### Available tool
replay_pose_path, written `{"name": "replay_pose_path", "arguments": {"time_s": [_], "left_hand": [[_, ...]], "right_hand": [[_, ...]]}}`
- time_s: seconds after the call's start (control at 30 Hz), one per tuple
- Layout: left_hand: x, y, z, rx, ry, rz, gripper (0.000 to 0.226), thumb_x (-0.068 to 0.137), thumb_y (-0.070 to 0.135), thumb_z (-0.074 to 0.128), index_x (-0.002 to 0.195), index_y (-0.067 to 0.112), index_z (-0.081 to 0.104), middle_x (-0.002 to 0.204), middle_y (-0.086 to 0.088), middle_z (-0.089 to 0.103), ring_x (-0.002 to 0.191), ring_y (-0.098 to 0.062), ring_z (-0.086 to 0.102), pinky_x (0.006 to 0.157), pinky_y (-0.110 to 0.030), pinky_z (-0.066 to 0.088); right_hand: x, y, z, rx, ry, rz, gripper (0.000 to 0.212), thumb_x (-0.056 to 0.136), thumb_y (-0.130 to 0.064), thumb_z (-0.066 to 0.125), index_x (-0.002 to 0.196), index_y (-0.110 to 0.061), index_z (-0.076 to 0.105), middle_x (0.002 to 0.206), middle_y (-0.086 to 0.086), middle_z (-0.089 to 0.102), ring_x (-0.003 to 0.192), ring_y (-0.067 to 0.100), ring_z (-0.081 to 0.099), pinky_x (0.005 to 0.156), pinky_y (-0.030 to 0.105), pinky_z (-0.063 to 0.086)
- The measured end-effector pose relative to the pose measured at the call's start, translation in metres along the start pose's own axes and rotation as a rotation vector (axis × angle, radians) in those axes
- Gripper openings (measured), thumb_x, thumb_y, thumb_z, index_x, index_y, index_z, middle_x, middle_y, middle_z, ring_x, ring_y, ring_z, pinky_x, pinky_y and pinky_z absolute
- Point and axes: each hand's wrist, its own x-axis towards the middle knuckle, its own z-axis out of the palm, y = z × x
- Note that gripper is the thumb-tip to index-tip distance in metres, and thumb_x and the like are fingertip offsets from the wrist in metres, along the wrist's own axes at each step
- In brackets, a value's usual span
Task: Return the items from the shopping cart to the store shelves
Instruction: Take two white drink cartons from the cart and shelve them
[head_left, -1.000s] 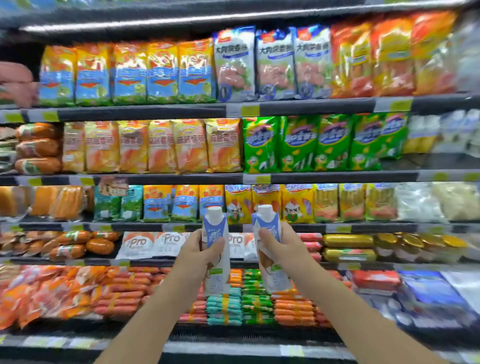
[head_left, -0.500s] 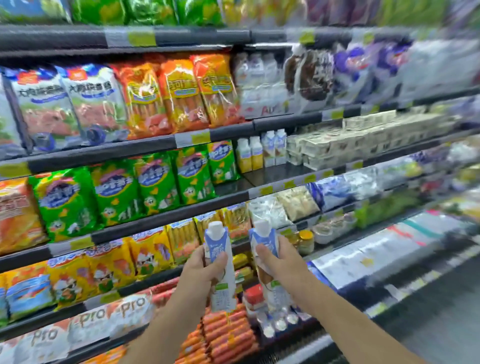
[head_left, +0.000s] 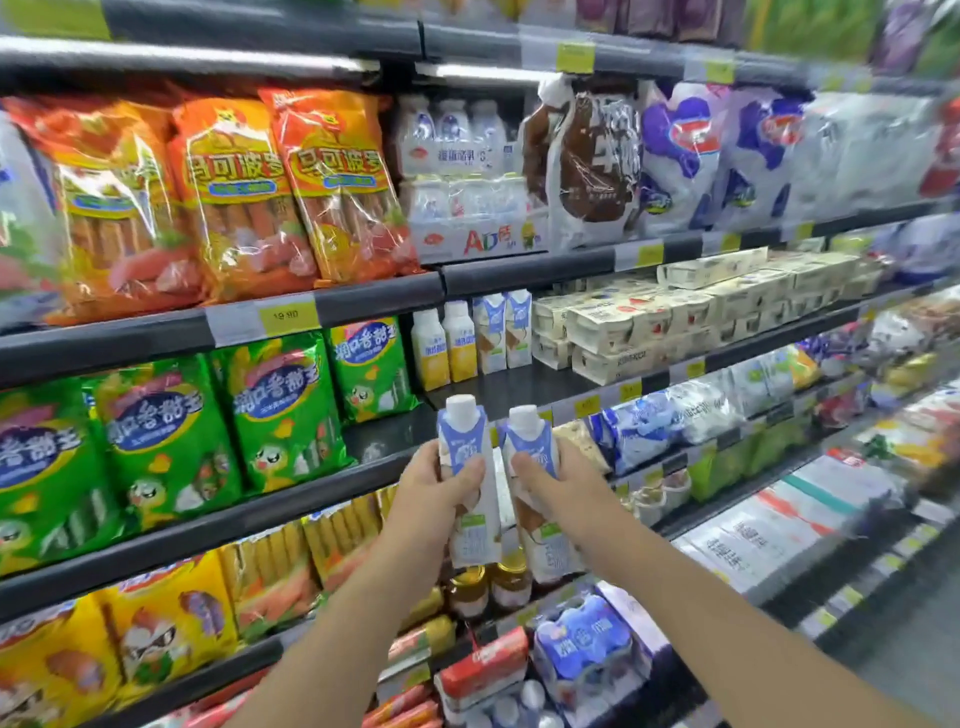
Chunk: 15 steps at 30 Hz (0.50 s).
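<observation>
I hold two slim white-and-blue drink cartons with white caps, upright and side by side, in front of the shelving. My left hand (head_left: 434, 499) grips the left carton (head_left: 464, 436) around its middle. My right hand (head_left: 558, 491) grips the right carton (head_left: 531, 439) the same way. On the dark shelf (head_left: 524, 389) just above and behind them stand two matching blue-and-white cartons (head_left: 503, 332) next to two yellow-labelled bottles (head_left: 444, 345). The lower parts of both held cartons are partly covered by my fingers.
Green snack bags (head_left: 280, 410) fill the shelf to the left, orange sausage packs (head_left: 234, 192) the shelf above. Cream yogurt multipacks (head_left: 675, 317) sit right of the cartons. Small jars (head_left: 491, 584) and a blue bottle pack (head_left: 584, 644) lie below my hands. The aisle floor runs at lower right.
My view has swung right along the shelves, from the sausage section to the dairy shelf with matching cartons. Both hands keep hold of their cartons, now closer together.
</observation>
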Motion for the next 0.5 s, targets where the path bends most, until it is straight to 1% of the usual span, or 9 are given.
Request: {"name": "replay_pose_path", "arguments": {"time_s": [0.07,0.17,0.23,0.3,0.37,0.4,0.43,0.47,0.5], "left_hand": [[0.029,0.010,0.005,-0.018,0.013,0.022,0.020,0.094,0.019,0.065,0.114,0.020,0.064,0.108,-0.009,0.075,0.101,-0.033,0.071,0.090,-0.055,0.056],[0.073,0.021,0.008,-0.034,0.029,0.047,0.023,0.092,0.018,0.067,0.115,0.018,0.064,0.108,-0.009,0.075,0.102,-0.033,0.071,0.092,-0.055,0.055],[0.100,0.026,0.010,-0.054,0.025,0.049,0.025,0.092,0.017,0.068,0.116,0.017,0.063,0.108,-0.009,0.075,0.101,-0.034,0.071,0.091,-0.056,0.055],[0.122,0.028,0.012,-0.063,0.037,0.045,0.027,0.092,0.016,0.069,0.118,0.018,0.062,0.107,-0.009,0.075,0.099,-0.032,0.072,0.090,-0.055,0.056],[0.139,0.028,0.017,-0.079,0.044,0.032,0.030,0.092,0.015,0.069,0.121,0.015,0.061,0.104,-0.008,0.076,0.094,-0.028,0.072,0.087,-0.051,0.058],[0.147,0.028,0.020,-0.089,0.039,0.026,0.028,0.093,0.015,0.068,0.119,0.014,0.061,0.097,-0.006,0.076,0.087,-0.023,0.073,0.080,-0.045,0.061],[0.156,0.027,0.023,-0.086,0.042,0.022,0.024,0.093,0.016,0.067,0.116,0.014,0.062,0.084,-0.001,0.075,0.075,-0.015,0.072,0.067,-0.034,0.061],[0.164,0.027,0.026,-0.060,0.059,0.025,0.020,0.094,0.017,0.067,0.112,0.014,0.062,0.072,0.005,0.070,0.061,-0.006,0.067,0.053,-0.024,0.056],[0.173,0.026,0.029,-0.025,0.076,0.031,0.018,0.093,0.019,0.068,0.110,0.015,0.063,0.066,0.008,0.067,0.054,-0.002,0.064,0.047,-0.020,0.051]], "right_hand": [[0.030,-0.007,-0.005,-0.027,0.007,-0.004,0.031,0.088,-0.050,0.062,0.108,-0.027,0.059,0.106,0.000,0.072,0.100,0.017,0.068,0.094,0.046,0.054],[0.076,-0.022,-0.011,-0.065,0.030,-0.022,0.049,0.078,-0.064,0.061,0.110,-0.028,0.058,0.108,0.001,0.070,0.101,0.020,0.067,0.093,0.048,0.053],[0.106,-0.028,-0.016,-0.058,0.038,-0.053,0.056,0.073,-0.068,0.062,0.111,-0.027,0.059,0.106,-0.002,0.070,0.101,0.020,0.067,0.092,0.045,0.054],[0.131,-0.031,-0.022,-0.020,0.045,-0.039,0.044,0.084,-0.056,0.062,0.112,-0.022,0.059,0.102,-0.004,0.069,0.094,0.015,0.065,0.084,0.035,0.052],[0.153,-0.029,-0.029,0.017,0.054,-0.001,0.038,0.091,-0.046,0.061,0.116,-0.018,0.057,0.109,-0.001,0.069,0.095,0.013,0.066,0.085,0.032,0.052],[0.163,-0.027,-0.033,0.009,0.060,0.010,0.041,0.090,-0.047,0.061,0.118,-0.018,0.056,0.113,0.000,0.069,0.100,0.015,0.066,0.090,0.037,0.053],[0.172,-0.025,-0.036,-0.005,0.066,0.020,0.046,0.088,-0.051,0.061,0.120,-0.019,0.055,0.115,0.000,0.068,0.105,0.018,0.065,0.094,0.043,0.052],[0.182,-0.023,-0.040,-0.027,0.068,0.026,0.052,0.085,-0.057,0.061,0.121,-0.019,0.054,0.117,0.001,0.067,0.108,0.021,0.064,0.097,0.047,0.051],[0.189,-0.024,-0.042,-0.047,0.067,0.025,0.060,0.082,-0.063,0.061,0.122,-0.019,0.053,0.117,0.002,0.066,0.109,0.023,0.062,0.097,0.049,0.050]]}}
